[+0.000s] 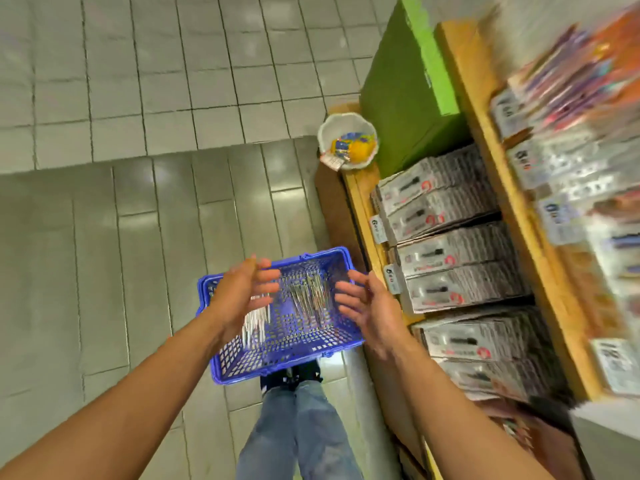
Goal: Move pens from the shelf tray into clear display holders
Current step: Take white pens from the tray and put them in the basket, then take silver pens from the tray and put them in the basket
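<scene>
Seemingly early on, both the left hand (pixel 242 292) and right hand (pixel 363 306) hover open and empty, the pens (pixel 308 296) lying between them in the blue basket (pixel 277 355), no clear holders visible.

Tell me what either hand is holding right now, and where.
Nothing: left hand and right hand hover open above the blue basket.

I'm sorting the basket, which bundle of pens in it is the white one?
The bundle under the left hand, at the blue basket's left side: white pens. The other bundle, mid-basket, is dark and metallic.
</scene>
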